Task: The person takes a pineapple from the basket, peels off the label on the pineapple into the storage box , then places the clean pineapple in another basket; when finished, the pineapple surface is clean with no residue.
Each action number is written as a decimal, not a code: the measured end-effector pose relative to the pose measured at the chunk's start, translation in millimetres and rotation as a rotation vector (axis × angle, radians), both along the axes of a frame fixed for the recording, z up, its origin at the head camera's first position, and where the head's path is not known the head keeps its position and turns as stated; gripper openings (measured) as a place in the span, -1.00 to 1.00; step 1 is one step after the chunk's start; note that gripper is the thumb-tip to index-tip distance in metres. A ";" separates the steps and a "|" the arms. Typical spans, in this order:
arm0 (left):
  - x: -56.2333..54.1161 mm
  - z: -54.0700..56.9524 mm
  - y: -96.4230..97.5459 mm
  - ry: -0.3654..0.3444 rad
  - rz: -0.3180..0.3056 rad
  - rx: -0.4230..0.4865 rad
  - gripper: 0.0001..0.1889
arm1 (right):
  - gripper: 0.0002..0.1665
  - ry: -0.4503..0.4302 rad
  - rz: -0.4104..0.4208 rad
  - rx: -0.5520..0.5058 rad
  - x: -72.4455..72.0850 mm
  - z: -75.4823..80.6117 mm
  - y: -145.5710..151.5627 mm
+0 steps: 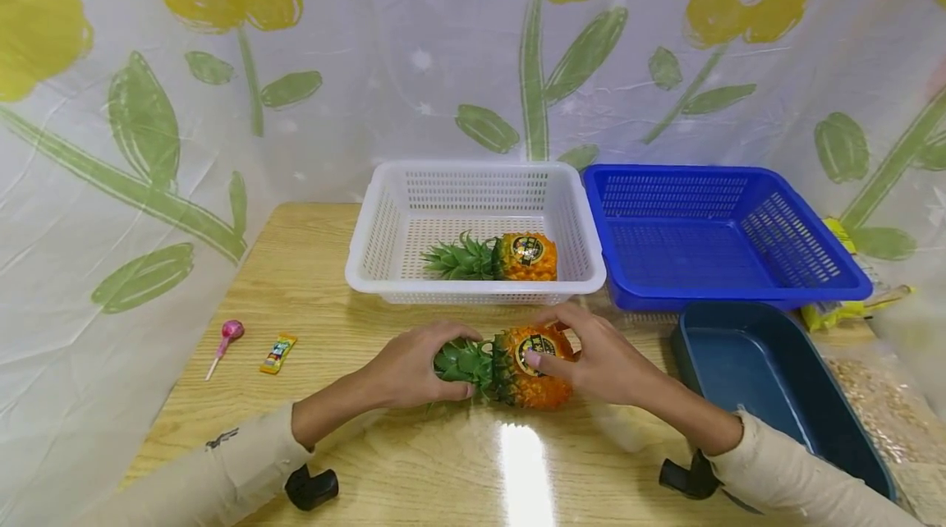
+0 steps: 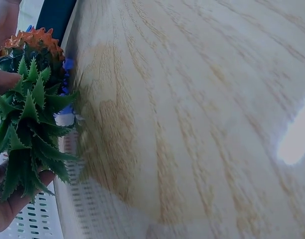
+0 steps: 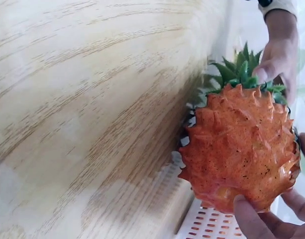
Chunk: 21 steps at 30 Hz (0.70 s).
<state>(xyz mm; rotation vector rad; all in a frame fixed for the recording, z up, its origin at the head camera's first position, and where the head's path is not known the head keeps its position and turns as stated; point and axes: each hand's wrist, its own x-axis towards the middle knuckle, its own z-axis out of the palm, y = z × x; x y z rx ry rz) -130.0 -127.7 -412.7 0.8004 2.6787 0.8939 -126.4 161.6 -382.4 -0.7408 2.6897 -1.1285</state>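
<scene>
Both hands hold one small orange pineapple (image 1: 543,391) with a green leafy crown and a dark round label, lying sideways in front of the white basket (image 1: 476,287). Around the leaves of its crown (image 2: 30,129) curl the thumb and fingers of my left hand (image 1: 417,367). My right hand (image 1: 606,359) grips the spiky orange body (image 3: 242,144), thumb on the near side and fingers on the far side. Whether the fruit touches the table cannot be told. A second, similar pineapple (image 1: 528,258) lies inside the white basket, its crown toward the left.
Right of the white basket stands a blue basket (image 1: 727,295), with a dark teal tray (image 1: 754,363) in front of it. A pink lollipop (image 1: 231,330) and a small yellow wrapped candy (image 1: 277,354) lie at the table's left. Plastic bags (image 1: 887,404) lie along the right edge.
</scene>
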 end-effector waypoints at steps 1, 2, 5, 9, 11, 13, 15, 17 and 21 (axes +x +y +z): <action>0.1 0.2 0.0 0.000 0.001 -0.001 -0.37 | -0.54 0.002 0.000 -0.004 -0.3 -0.3 0.1; 0.2 0.3 0.0 -0.001 0.003 -0.002 -0.37 | -0.56 0.006 0.001 -0.005 -0.4 -0.5 0.2; 0.4 0.6 0.2 -0.004 0.005 -0.001 -0.37 | -0.62 0.011 -0.008 -0.006 -0.3 0.0 0.2; 0.8 0.5 0.4 -0.005 0.008 0.002 -0.37 | -0.62 -0.001 -0.029 -0.001 -0.2 1.7 -0.5; 1.0 0.5 0.3 -0.006 0.010 0.000 -0.37 | -0.62 -0.011 -0.031 -0.003 -0.3 2.8 -1.1; 1.0 0.5 0.1 -0.007 0.009 -0.003 -0.37 | -0.64 -0.016 -0.031 -0.011 -0.5 3.8 -1.3; 0.8 0.6 0.1 -0.008 0.008 -0.004 -0.37 | -0.66 -0.020 -0.028 -0.026 -1.1 4.2 -1.2; 0.7 0.5 0.1 -0.007 0.006 -0.004 -0.38 | -0.69 -0.018 -0.020 -0.037 -1.8 4.2 -1.0; 0.8 0.2 0.2 0.001 0.000 0.000 -0.38 | -0.72 0.005 -0.007 -0.052 -2.8 3.4 -0.1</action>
